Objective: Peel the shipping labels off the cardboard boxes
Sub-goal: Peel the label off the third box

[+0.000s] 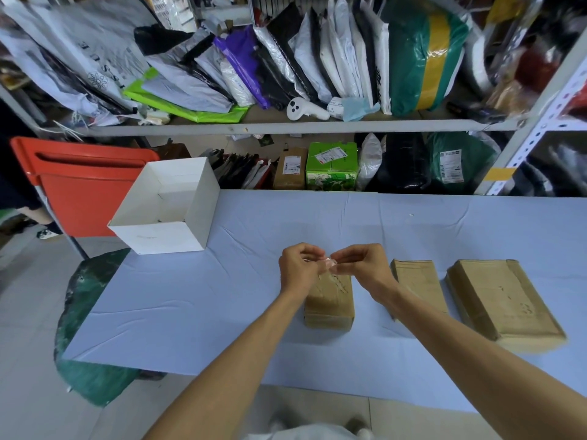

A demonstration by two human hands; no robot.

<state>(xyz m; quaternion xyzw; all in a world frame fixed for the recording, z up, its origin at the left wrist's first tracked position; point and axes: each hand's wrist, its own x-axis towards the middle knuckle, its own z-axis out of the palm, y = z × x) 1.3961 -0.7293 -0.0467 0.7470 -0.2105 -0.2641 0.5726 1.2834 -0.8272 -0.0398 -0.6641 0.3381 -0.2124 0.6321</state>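
Note:
Three brown cardboard boxes lie on the pale blue table (197, 300): a small box (330, 304) in the middle, a second box (419, 282) to its right and a larger flat box (498, 304) at the far right. Above the far end of the small box, my left hand (298, 268) and my right hand (362, 265) meet, fingers curled, pinching a small crumpled piece of whitish-pink label (328, 262) between them. No label shows on the tops of the two right boxes.
An open white box (178, 230) stands at the table's far left corner, a red bin (79, 192) behind it. A green sack (85, 312) lies on the floor at the left. Shelves (286, 126) packed with parcels rise behind the table.

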